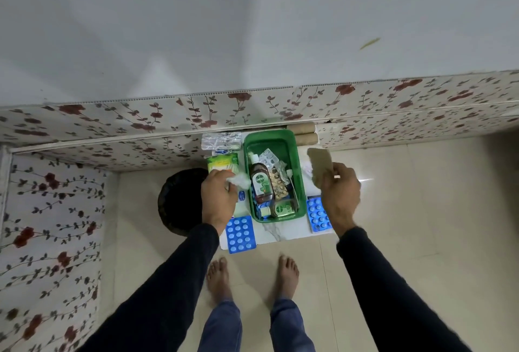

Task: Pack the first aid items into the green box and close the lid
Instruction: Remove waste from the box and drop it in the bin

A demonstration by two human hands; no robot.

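The green box [298, 160] stands open on a small white table, holding a brown Dettol bottle [261, 184], pill strips [278, 185] and a small green tin [283, 208]. My left hand [219, 197] hovers just left of the box, closed around a white cotton wad [238, 180]. Right of the box, my right hand [339, 194] holds up a tan bandage piece [320, 163]. Blue pill blisters lie at the table's front left [240, 235] and front right [316, 214]. A green packet [223, 162] and clear packets [222, 140] lie left of the box.
Two cardboard tubes [304, 132] lie behind the box against the floral wall. A black round bin [179, 200] stands on the floor left of the white table [280, 233]. My bare feet [252, 275] stand on the tiled floor in front of the table.
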